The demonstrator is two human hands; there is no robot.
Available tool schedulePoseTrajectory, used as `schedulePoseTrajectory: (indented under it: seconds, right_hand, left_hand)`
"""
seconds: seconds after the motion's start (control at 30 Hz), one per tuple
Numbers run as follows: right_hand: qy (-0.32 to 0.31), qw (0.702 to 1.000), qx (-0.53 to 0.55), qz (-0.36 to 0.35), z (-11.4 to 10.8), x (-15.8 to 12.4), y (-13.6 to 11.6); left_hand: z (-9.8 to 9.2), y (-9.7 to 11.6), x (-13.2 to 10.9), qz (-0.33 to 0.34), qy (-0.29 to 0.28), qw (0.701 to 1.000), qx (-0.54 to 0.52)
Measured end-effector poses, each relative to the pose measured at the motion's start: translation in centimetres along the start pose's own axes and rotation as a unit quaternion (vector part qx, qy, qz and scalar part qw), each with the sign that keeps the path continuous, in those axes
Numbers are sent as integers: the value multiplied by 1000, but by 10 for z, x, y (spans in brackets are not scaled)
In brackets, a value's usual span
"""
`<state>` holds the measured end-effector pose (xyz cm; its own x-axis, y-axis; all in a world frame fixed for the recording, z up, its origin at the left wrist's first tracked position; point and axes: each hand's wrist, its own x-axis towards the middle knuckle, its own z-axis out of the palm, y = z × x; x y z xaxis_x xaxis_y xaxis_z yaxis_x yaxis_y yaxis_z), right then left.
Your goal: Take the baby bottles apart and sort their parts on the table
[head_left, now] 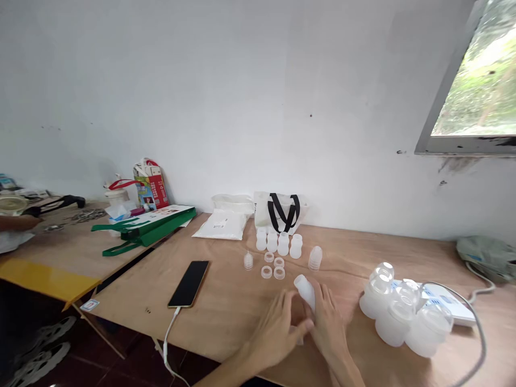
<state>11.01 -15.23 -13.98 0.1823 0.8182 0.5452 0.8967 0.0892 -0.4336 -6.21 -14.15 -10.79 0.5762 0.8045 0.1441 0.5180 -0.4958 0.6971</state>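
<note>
Translucent white plastic, the bottle [305, 290] lies tilted on the bench [226, 317], its lower end inside the curled right hand [328, 322]. The left hand [278, 328] rests open beside it, thumb touching its base. It looks light, thin-walled and slick, best gripped round the body. Beyond the hands lie loose rings [273, 267] and more small bottles [278, 242].
</note>
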Motion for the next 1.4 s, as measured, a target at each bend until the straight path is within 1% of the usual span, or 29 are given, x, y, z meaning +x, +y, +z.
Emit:
schedulePoseTrajectory:
  seconds: [0.03, 0.1, 0.13, 0.2, 0.27, 0.33, 0.4, 0.43, 0.53, 0.63, 0.73, 0.9, 1.0, 1.07, 1.13, 1.2, 1.27, 1.3, 1.4]
  right_hand:
    - [3, 1000, 25, 14, 0, 1, 1]
    - [14, 997, 69, 33, -1, 1, 4]
    - [17, 995, 89, 36, -1, 1, 6]
    - [14, 991, 126, 34, -2, 2, 8]
    - [0, 987, 158, 38, -3, 2, 10]
    - [-16, 981, 184, 52, -4, 2, 9]
    - [-28, 977, 199, 73, -4, 3, 8]
    - [-30, 975, 200, 86, -4, 3, 7]
    - [-18, 970, 204, 132, -2, 3, 5]
    - [-18, 961, 234, 147, -1, 2, 6]
    - [-33, 956, 260, 134, -2, 2, 10]
    - [-47, 953, 265, 139, -2, 2, 15]
    - [-52, 949, 273, 152, 2, 3, 16]
    - [-56, 946, 275, 161, 2, 9, 15]
    - [-67, 946, 271, 165, -3, 24, 11]
    - [-62, 951, 258, 157, -14, 46, 5]
    - [-27, 952, 277, 127, -29, 72, -1]
    - [1, 949, 294, 112, -37, 85, -2]
    - [55, 949, 304, 69, -53, 122, 1]
  left_hand:
    - [7, -2, -10, 3, -10, 999, 34]
    - [18, -6, -24, 49, -46, 993, 92]
    - [22, -9, -28, 68, -54, 990, 111]
    - [22, -14, -29, 90, -51, 987, 120]
    - [16, -19, -20, 86, -22, 992, 94]
    - [5, -25, -3, 81, 16, 995, 59]
    - [-9, -33, 21, 79, 57, 994, 55]
    - [-16, -37, 36, 78, 77, 991, 73]
    - [-31, -51, 79, 75, 113, 971, 199]
    - [-35, -65, 113, 81, 112, 963, 232]
    - [-27, -76, 127, 81, 98, 962, 243]
    - [-15, -85, 125, 71, 76, 961, 258]
    - [-14, -85, 118, 76, 72, 958, 268]
    - [-14, -85, 112, 81, 71, 956, 273]
    - [-14, -85, 107, 82, 72, 954, 279]
    - [-14, -85, 101, 79, 74, 953, 284]
    - [-14, -85, 98, 75, 77, 952, 288]
    - [-14, -84, 96, 73, 78, 951, 289]
    - [-13, -83, 94, 65, 86, 952, 288]
